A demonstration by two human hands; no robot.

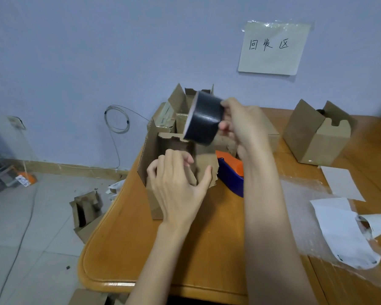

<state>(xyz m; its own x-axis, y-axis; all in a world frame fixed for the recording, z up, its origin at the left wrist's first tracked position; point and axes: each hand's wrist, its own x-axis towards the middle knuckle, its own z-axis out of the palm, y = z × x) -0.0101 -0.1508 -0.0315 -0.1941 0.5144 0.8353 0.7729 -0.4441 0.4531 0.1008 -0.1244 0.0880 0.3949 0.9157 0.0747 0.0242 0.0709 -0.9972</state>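
My right hand (pixel 244 124) grips a black cylindrical object (pixel 204 119), tilted, just above the open top of a small brown cardboard box (pixel 156 203). That box stands on the wooden table (pixel 123 249) near its left edge. My left hand (pixel 176 186) grips the box's near wall and a folded flap, thumb on the right, fingers curled over the top. The box's inside is hidden by my hand and the flaps.
A blue and orange tape dispenser (pixel 231 175) lies right of the box. More open cardboard boxes stand behind (pixel 178 106) and at the far right (pixel 317 137). Bubble wrap and torn white paper (pixel 343 234) cover the right side. A crushed box (pixel 86 212) lies on the floor.
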